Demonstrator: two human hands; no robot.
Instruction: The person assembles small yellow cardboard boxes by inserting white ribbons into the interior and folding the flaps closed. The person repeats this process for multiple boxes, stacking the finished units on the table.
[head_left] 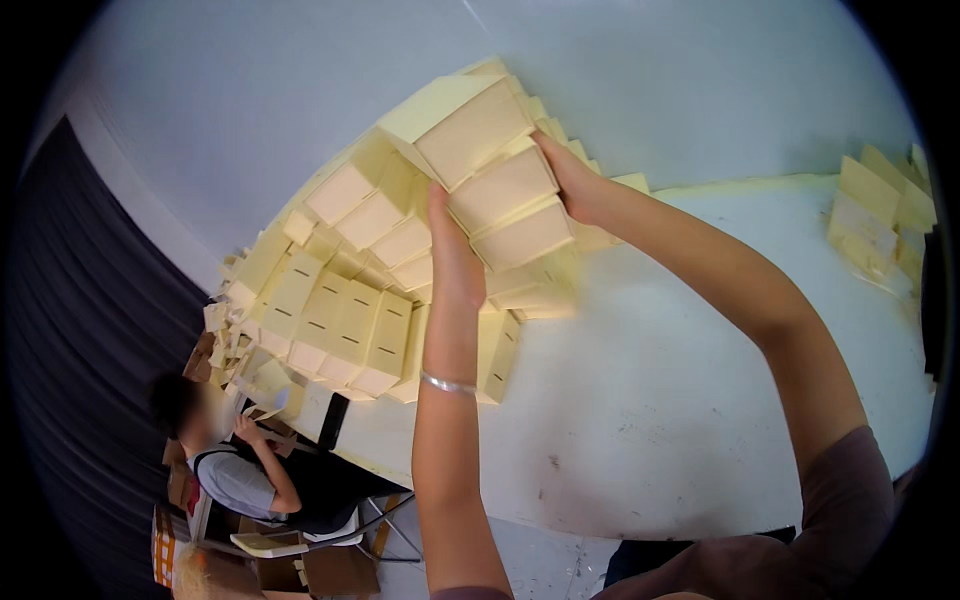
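Both my arms reach forward over the table, with a small stack of pale yellow cardboard boxes [503, 187] clamped between my hands. My left hand [457, 245] presses against the stack's left side, with a silver bangle on that wrist. Against the right side, my right hand [574, 180] has its fingers partly hidden behind the boxes. A larger pale box [478, 130] tops the group; whether it is held too, I cannot tell. Around and behind them, many similar boxes [345, 195] are piled in rows. Several slotted boxes [335, 320] stand left of my left forearm.
The white table [640, 400] stretches right and toward me. At its far right lie loose pale cardboard pieces [870, 215]. A black phone-like slab [333, 421] rests at the left edge. Beyond it sits another person [240, 480] handling pale card, near cartons [335, 572] on the floor.
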